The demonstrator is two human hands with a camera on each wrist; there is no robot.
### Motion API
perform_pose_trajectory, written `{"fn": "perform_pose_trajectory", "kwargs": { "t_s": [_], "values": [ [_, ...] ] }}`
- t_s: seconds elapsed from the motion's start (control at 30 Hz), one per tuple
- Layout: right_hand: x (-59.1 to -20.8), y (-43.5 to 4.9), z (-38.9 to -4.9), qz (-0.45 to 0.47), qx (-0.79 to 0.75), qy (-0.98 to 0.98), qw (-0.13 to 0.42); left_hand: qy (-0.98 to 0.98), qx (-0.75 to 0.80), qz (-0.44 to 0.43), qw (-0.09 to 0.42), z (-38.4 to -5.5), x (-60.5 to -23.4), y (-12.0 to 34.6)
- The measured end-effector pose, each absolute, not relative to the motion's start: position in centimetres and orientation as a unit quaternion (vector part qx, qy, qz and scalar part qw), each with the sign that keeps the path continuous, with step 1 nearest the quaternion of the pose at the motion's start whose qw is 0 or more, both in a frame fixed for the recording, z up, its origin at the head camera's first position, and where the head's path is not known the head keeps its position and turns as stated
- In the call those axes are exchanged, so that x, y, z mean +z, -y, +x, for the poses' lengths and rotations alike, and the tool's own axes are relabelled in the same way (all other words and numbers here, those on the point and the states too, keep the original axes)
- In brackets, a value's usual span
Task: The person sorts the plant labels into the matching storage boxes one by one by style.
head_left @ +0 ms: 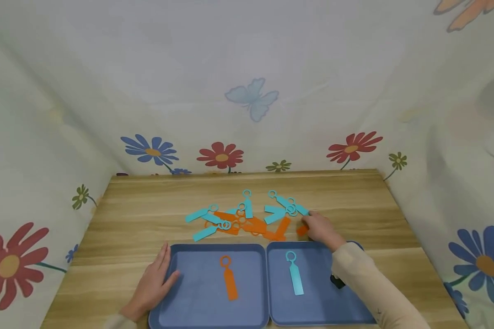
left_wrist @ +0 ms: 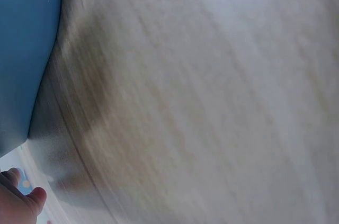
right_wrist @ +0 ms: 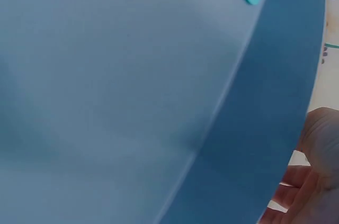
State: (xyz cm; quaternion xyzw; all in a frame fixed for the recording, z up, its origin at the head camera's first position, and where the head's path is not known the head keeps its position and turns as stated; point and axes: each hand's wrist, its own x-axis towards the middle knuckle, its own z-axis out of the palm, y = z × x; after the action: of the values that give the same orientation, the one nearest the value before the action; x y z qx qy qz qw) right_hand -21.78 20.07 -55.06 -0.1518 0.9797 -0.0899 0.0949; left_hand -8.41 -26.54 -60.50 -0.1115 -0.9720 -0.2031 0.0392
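Observation:
My right hand (head_left: 321, 228) reaches past the right tray (head_left: 308, 316) to the loose tags. Its fingertips lie right at a turquoise ring-ended tag (head_left: 302, 209), and an orange tag (head_left: 302, 230) shows partly beneath the palm side. Behind the tray wall in the right wrist view, the fingers (right_wrist: 294, 173) have hidden tips, so I cannot tell whether they pinch a tag. With fingers straight, my left hand (head_left: 153, 281) rests by the outer edge of the left tray (head_left: 189, 315). One orange tag (head_left: 230, 283) lies in the left tray; one turquoise tag (head_left: 296, 278) lies in the right.
Behind the trays, turquoise tags (head_left: 206, 233) and orange tags (head_left: 255, 225) lie in an overlapping pile on the wooden table (head_left: 148, 196). Both trays stand side by side at the front. A flower-printed cloth (head_left: 169, 114) hangs around the back and sides.

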Motion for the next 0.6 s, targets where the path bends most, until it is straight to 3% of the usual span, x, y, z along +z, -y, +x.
{"fn": "perform_pose_trajectory", "kwargs": {
  "t_s": [0.6],
  "values": [
    [-55.89, -20.09, -21.95, -0.187, -0.049, -0.98, 0.046, 0.973, -0.196, -0.112, 0.047, -8.46, -60.34, 26.42]
  ]
}}
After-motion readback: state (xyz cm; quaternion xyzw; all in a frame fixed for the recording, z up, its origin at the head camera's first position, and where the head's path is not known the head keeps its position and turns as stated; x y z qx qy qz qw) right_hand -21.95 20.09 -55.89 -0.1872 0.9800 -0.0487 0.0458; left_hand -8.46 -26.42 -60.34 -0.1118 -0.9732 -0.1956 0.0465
